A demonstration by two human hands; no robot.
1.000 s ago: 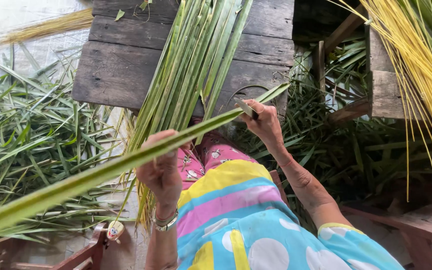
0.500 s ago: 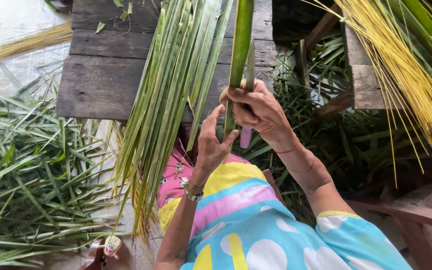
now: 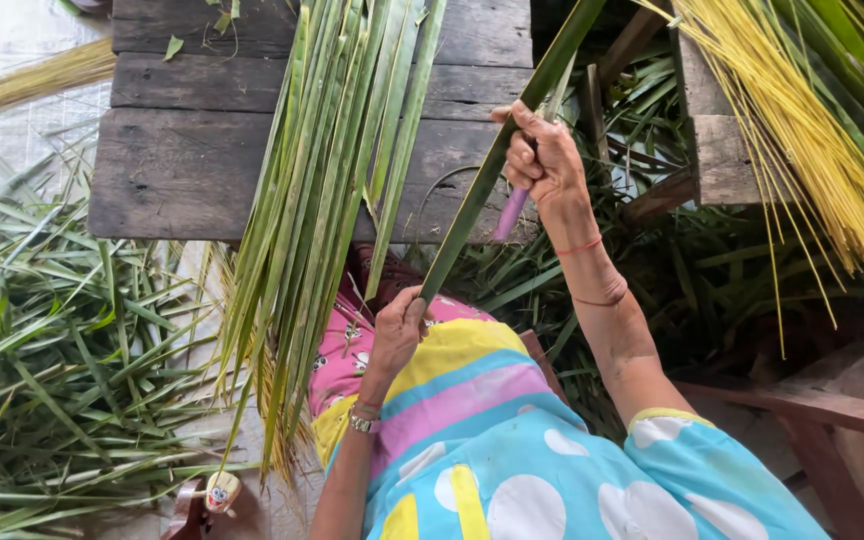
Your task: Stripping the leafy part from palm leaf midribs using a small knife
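Note:
A long green palm leaf (image 3: 492,170) runs diagonally from my lap up toward the top right. My left hand (image 3: 397,330) grips its lower end just above my knee. My right hand (image 3: 542,155) is closed around the leaf higher up, together with a knife whose purple handle (image 3: 510,215) sticks out below the fist; the blade is hidden by the fingers and leaf. A thick bundle of green leaves (image 3: 337,180) lies over the dark wooden bench (image 3: 182,150) and hangs down beside my left knee.
Loose green leaf strips (image 3: 62,340) cover the floor on the left. A sheaf of yellow leaf ribs (image 3: 802,130) hangs at the top right over a wooden frame (image 3: 722,150). More cut leaves (image 3: 692,280) lie under it. A wooden rail (image 3: 812,410) runs at lower right.
The leaf swung from pointing left to upright, then tilted toward the top right. My right hand slid up along it while my left hand dropped to its lower end.

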